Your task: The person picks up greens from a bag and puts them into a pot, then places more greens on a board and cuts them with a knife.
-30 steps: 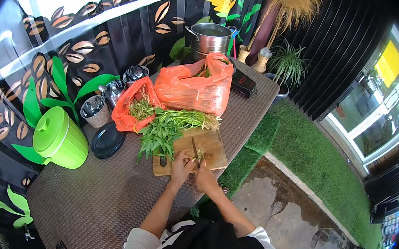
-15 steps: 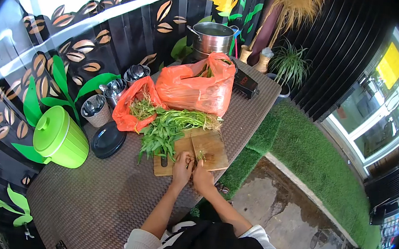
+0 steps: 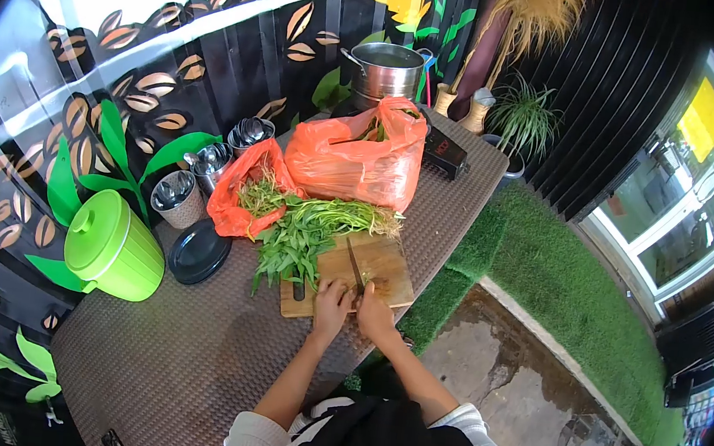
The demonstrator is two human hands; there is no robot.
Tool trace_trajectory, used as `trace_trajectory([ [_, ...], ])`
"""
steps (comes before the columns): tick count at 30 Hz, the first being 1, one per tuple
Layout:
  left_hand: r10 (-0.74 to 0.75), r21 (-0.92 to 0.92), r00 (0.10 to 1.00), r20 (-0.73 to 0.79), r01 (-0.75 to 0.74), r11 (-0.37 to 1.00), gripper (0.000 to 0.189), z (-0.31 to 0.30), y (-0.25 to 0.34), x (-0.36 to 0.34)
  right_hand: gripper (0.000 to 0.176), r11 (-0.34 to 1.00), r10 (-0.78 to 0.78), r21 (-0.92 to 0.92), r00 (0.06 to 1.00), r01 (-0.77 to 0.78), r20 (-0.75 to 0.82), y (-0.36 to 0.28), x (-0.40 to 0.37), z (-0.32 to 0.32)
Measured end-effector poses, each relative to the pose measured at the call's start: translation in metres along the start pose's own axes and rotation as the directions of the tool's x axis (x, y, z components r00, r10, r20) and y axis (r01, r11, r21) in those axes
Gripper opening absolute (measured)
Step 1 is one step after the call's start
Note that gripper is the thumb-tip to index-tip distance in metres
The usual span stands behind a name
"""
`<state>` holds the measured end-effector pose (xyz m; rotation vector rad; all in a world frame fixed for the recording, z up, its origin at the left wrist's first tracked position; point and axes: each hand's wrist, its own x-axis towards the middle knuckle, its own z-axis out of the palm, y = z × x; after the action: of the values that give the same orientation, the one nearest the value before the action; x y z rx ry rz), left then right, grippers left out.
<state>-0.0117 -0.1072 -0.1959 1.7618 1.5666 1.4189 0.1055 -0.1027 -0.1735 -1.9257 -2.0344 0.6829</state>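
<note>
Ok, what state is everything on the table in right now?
Steel pot, lid off.
Green bin, lid shut.
Large orange bag, open.
Small orange bag, open, greens inside.
Knife, gripped by right hand, blade over cutting board.
Left hand, grip unclear.

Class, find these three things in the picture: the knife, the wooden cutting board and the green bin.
knife point(image 3: 354, 265): head view, middle of the blade.
cutting board point(image 3: 389, 268): head view, bare wood right of the blade.
green bin point(image 3: 120, 257): head view, side wall below the lid.
</note>
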Motion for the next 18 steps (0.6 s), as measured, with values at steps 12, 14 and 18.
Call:
trace_trajectory([
  [12, 0.033, 0.099, 0.999, -0.02, -0.031, 0.995, 0.008, 0.008, -0.008, 0.004, 0.033, 0.999, 0.0, -0.048, 0.999, 0.001, 0.034, 0.003, 0.0, 0.004],
  [14, 0.053, 0.12, 0.998, -0.021, -0.05, 0.992, 0.008, 0.007, -0.006, 0.004, 0.033, 0.999, -0.031, -0.031, 0.999, 0.031, 0.015, 0.006, 0.003, -0.001],
  [18, 0.051, 0.11, 0.999, 0.001, -0.051, 0.993, 0.009, 0.007, -0.006, 0.002, 0.033, 1.0, -0.027, 0.009, 0.993, 0.026, 0.118, 0.003, 0.001, -0.014],
])
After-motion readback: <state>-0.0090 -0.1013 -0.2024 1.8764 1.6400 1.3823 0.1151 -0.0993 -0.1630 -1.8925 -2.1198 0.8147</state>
